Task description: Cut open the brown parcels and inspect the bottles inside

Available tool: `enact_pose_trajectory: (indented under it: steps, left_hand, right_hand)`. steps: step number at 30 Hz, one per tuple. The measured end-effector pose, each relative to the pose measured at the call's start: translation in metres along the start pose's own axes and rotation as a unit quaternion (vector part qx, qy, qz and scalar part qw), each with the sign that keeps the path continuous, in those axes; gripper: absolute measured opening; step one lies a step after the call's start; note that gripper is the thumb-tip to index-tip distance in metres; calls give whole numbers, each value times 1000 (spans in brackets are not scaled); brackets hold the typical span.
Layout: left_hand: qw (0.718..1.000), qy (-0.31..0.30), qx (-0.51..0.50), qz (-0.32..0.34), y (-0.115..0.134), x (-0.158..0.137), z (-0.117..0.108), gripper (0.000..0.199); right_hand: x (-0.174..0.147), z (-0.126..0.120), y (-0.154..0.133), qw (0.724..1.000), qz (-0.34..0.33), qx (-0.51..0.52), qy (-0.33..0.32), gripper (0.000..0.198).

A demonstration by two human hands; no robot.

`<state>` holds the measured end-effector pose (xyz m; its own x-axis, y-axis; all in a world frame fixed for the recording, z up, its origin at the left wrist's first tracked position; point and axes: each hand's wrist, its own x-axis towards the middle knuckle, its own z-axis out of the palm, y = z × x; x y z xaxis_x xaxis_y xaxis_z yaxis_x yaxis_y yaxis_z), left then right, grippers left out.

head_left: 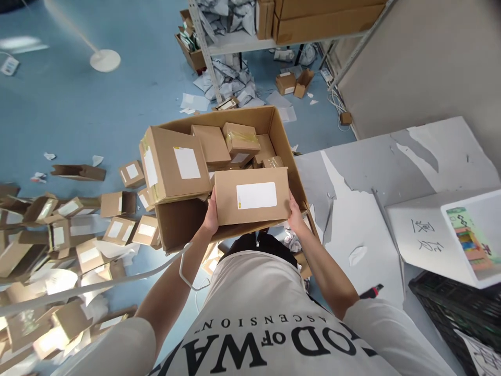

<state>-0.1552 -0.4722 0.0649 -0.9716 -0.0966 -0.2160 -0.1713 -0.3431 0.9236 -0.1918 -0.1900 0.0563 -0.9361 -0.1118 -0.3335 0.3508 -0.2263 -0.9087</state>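
A brown cardboard box (227, 194) with a white label on its top is held between my two hands. My left hand (211, 214) grips its left end, and my right hand (295, 213) grips the right end; the fingers underneath are hidden. It is over the near side of a large open carton (278, 128). Inside the carton are several smaller boxes, among them a plain box (211, 144) and a taped box (241, 137). A bigger labelled box (166, 162) rests tilted at the carton's left side.
Many small boxes (146, 230) and paper scraps cover the floor at left. A shelf (238, 44) with grey parcels stands ahead. To the right, a worktable (360, 224) bears a red-and-black cutter (371, 291) and a black crate (450, 308). A white cable (129, 282) crosses at lower left.
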Motion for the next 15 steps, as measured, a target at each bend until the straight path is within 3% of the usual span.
enact_pose_trajectory:
  steps: [4,8,12,15]
  left_hand:
    - [998,-56,-9,-10,14,15,28,81]
    - [993,-116,21,-1,31,39,71,85]
    - [980,-193,44,7,48,58,128,83]
    - [965,-253,60,-1,47,61,181,82]
  right_hand:
    - [-20,-12,-21,998,-21,5,55,81]
    - [-40,-32,-41,991,-60,24,120,82]
    - [-62,-62,-63,978,-118,42,167,78]
    - [-89,-93,-76,963,-146,46,222,78]
